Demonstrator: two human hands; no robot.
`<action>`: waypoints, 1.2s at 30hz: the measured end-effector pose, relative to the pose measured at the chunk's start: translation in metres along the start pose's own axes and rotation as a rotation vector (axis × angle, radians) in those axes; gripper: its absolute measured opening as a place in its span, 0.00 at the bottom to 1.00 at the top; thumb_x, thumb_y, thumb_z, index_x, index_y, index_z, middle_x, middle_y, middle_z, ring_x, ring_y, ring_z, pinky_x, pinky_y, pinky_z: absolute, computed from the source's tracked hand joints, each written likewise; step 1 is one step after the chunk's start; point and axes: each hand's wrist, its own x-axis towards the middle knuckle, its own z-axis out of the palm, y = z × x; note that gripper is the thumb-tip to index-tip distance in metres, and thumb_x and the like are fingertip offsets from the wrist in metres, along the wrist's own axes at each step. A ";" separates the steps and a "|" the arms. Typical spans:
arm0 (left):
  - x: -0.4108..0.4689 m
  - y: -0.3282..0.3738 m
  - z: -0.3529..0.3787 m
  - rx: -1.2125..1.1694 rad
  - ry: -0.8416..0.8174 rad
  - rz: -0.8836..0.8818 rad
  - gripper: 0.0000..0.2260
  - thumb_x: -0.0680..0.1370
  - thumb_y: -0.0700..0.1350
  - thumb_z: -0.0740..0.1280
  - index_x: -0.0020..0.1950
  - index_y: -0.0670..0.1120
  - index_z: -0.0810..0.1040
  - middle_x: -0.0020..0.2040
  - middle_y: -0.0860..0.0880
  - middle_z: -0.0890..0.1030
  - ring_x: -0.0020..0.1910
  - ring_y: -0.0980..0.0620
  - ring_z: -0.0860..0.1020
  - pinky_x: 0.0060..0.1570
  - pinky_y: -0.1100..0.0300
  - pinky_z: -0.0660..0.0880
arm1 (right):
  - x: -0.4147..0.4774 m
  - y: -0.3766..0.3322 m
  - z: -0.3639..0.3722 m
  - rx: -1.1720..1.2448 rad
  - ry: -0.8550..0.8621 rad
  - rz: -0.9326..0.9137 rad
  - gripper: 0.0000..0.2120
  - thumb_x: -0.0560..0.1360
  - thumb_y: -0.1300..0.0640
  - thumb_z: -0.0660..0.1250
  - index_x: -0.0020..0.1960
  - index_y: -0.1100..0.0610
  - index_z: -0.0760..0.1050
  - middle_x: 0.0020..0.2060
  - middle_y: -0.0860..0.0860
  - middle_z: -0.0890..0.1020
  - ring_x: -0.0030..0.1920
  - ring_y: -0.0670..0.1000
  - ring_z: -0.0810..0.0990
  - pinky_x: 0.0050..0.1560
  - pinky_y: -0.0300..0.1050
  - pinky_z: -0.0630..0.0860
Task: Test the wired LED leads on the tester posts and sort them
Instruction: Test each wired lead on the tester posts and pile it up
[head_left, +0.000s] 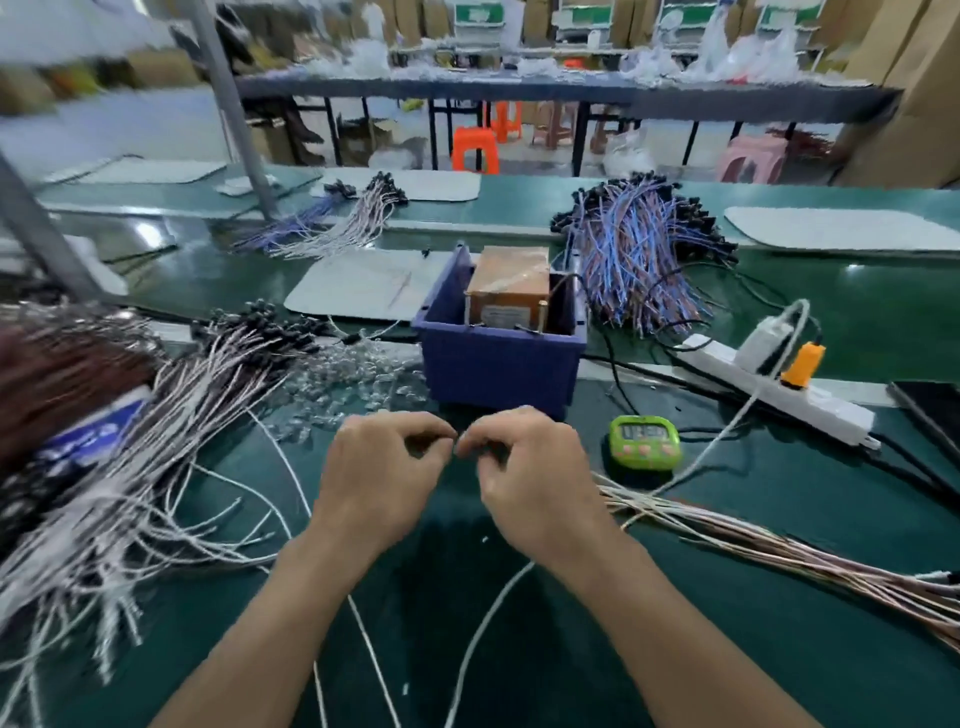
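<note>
Grip: both hands curled in a thumb-and-forefinger pinch, tips almost meeting. The left hand and right hand sit side by side, just short of the blue bin. The right pinch appears to hold the end of the white lead; the left pinch is too blurred to read. The lead's long axis runs back toward the person. The tester stands in the bin dead ahead, so the next move is probably forward and up. Neither hand is clearly nearer.
</note>
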 end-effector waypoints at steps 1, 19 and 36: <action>0.002 -0.009 -0.008 0.070 0.046 -0.022 0.06 0.74 0.45 0.77 0.46 0.56 0.88 0.44 0.56 0.87 0.47 0.53 0.82 0.53 0.57 0.77 | 0.012 -0.010 0.016 0.022 -0.065 0.012 0.14 0.74 0.64 0.66 0.46 0.48 0.86 0.44 0.45 0.84 0.44 0.45 0.80 0.48 0.36 0.75; 0.065 -0.144 -0.100 0.887 0.092 -0.322 0.09 0.77 0.45 0.67 0.54 0.54 0.84 0.49 0.52 0.83 0.50 0.49 0.81 0.47 0.53 0.66 | 0.144 -0.098 0.192 -0.229 -0.399 -0.053 0.29 0.72 0.70 0.60 0.70 0.52 0.75 0.62 0.55 0.83 0.62 0.59 0.80 0.62 0.52 0.78; 0.030 -0.169 -0.135 0.046 0.252 -0.374 0.11 0.75 0.52 0.77 0.57 0.57 0.86 0.35 0.67 0.79 0.39 0.75 0.77 0.36 0.81 0.68 | 0.158 -0.115 0.158 -0.301 -0.177 -0.267 0.11 0.79 0.59 0.67 0.51 0.48 0.87 0.45 0.48 0.88 0.47 0.54 0.83 0.53 0.53 0.80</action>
